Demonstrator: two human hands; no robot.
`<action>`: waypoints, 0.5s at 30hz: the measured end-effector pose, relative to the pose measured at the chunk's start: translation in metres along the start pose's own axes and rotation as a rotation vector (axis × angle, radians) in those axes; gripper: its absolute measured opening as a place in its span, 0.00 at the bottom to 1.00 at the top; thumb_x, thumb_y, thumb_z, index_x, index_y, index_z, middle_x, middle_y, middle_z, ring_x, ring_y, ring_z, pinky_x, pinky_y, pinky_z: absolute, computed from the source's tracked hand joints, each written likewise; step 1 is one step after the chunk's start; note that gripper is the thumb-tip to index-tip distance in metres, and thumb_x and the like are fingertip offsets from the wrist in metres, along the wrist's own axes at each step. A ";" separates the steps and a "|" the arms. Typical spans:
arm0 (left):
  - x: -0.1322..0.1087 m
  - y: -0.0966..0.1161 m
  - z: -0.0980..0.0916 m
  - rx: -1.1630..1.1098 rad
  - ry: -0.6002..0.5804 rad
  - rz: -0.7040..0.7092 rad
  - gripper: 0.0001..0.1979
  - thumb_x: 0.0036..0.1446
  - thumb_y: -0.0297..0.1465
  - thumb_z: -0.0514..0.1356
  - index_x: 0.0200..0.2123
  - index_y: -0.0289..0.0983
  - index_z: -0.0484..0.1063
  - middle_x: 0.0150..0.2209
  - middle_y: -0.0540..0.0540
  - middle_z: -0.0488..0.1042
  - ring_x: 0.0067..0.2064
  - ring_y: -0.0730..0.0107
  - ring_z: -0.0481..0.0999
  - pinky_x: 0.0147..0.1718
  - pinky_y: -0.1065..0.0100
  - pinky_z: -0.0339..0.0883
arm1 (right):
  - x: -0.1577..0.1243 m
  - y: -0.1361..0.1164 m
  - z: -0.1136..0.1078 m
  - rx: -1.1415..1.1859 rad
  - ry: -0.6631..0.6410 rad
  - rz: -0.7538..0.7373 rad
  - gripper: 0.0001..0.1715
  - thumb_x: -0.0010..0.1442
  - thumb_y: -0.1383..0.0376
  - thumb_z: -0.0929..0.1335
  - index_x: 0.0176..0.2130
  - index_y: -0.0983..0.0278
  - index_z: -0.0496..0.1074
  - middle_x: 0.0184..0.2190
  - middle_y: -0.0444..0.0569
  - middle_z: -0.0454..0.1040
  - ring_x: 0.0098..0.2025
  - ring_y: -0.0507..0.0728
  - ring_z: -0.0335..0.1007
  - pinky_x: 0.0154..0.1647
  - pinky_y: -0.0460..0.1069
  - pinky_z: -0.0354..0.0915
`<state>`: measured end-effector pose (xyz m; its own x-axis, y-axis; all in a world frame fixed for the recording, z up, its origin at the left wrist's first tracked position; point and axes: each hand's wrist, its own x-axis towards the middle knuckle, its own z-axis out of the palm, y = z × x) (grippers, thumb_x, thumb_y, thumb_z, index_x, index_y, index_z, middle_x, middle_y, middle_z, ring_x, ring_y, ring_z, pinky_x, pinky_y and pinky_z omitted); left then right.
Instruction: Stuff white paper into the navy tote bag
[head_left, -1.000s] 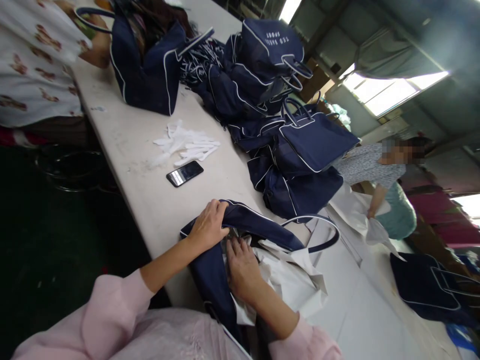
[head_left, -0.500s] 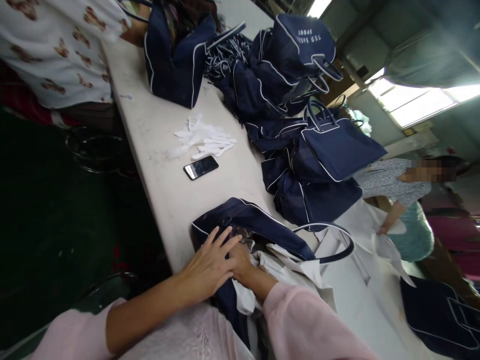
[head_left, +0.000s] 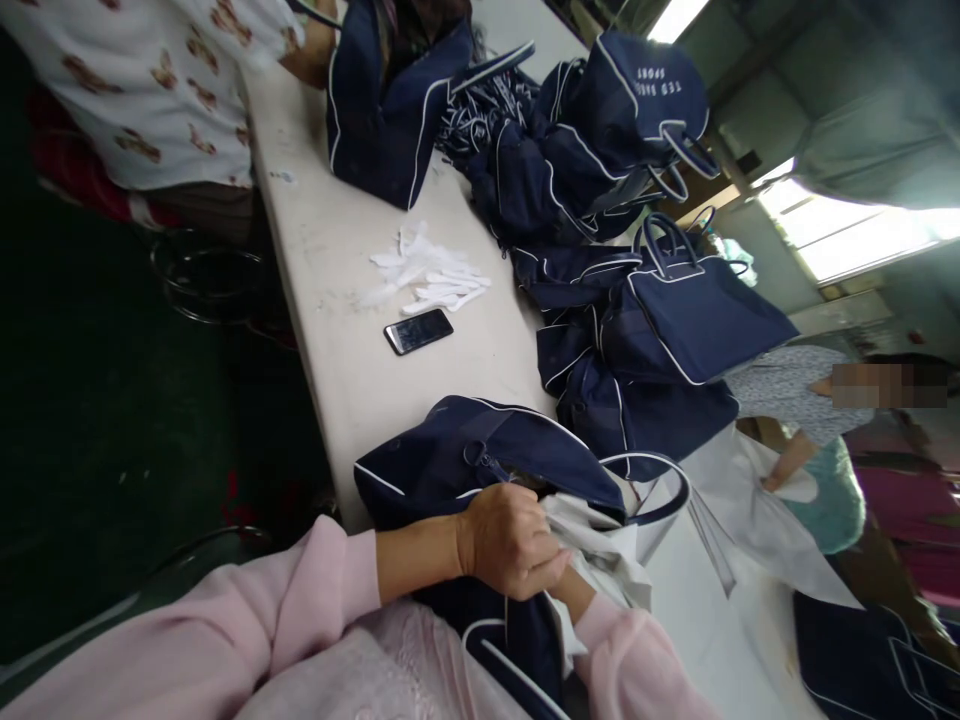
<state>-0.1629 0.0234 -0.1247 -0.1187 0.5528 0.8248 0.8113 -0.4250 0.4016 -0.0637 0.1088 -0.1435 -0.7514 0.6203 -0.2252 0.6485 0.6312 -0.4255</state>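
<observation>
A navy bag (head_left: 450,455) with white piping lies at the near edge of the long white table (head_left: 337,330), its mouth facing right and white stuffing paper (head_left: 600,545) spilling out. My left hand (head_left: 510,540) is closed over the bag's opening, gripping fabric and paper. My right hand is hidden beneath the left hand, inside the bag; only its pink sleeve (head_left: 630,655) shows.
A black phone (head_left: 418,331) and a heap of white strips (head_left: 431,275) lie further up the table. Several navy bags (head_left: 630,300) are stacked to the right. A person in a patterned top (head_left: 165,90) handles an open bag (head_left: 390,110) at the far end. Another person (head_left: 795,400) bends over paper at right.
My left hand moved right across the bag and closed over its opening, covering my right hand. The bag's near end bulged up. The view shifted left.
</observation>
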 end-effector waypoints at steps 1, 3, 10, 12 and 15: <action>-0.001 -0.004 0.007 -0.008 0.041 -0.003 0.20 0.61 0.30 0.54 0.16 0.39 0.64 0.15 0.49 0.66 0.19 0.70 0.67 0.21 0.63 0.58 | -0.002 -0.005 0.008 -0.006 0.050 0.051 0.26 0.65 0.56 0.58 0.22 0.60 0.71 0.12 0.52 0.62 0.16 0.59 0.62 0.21 0.58 0.69; -0.007 -0.010 0.020 -0.036 0.089 -0.009 0.22 0.61 0.30 0.53 0.14 0.39 0.62 0.13 0.50 0.64 0.17 0.71 0.66 0.19 0.64 0.57 | 0.001 -0.017 0.029 -0.020 0.137 0.126 0.24 0.63 0.53 0.61 0.22 0.60 0.73 0.11 0.51 0.58 0.18 0.61 0.65 0.25 0.60 0.71; -0.018 -0.024 0.042 -0.027 -0.018 -0.146 0.22 0.61 0.31 0.53 0.14 0.39 0.62 0.14 0.49 0.65 0.18 0.70 0.65 0.21 0.65 0.59 | 0.018 -0.026 0.038 -0.012 0.150 0.106 0.21 0.59 0.50 0.66 0.28 0.60 0.78 0.11 0.52 0.58 0.22 0.68 0.70 0.27 0.65 0.70; -0.019 -0.024 0.036 -0.028 -0.026 -0.167 0.22 0.62 0.32 0.53 0.15 0.39 0.61 0.15 0.50 0.65 0.19 0.69 0.65 0.22 0.64 0.58 | 0.017 -0.019 0.019 0.014 0.098 0.040 0.22 0.61 0.51 0.64 0.24 0.58 0.77 0.10 0.51 0.57 0.22 0.66 0.70 0.29 0.64 0.72; -0.022 -0.019 0.019 -0.026 -0.060 -0.179 0.18 0.63 0.32 0.52 0.19 0.38 0.63 0.18 0.49 0.65 0.22 0.69 0.65 0.24 0.62 0.57 | 0.023 -0.019 -0.004 0.096 -0.062 -0.068 0.25 0.64 0.53 0.64 0.20 0.57 0.74 0.11 0.50 0.61 0.22 0.62 0.71 0.30 0.59 0.74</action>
<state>-0.1646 0.0333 -0.1578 -0.2248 0.6630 0.7141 0.7653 -0.3335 0.5505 -0.0923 0.1129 -0.1371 -0.8010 0.5460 -0.2456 0.5838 0.6215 -0.5224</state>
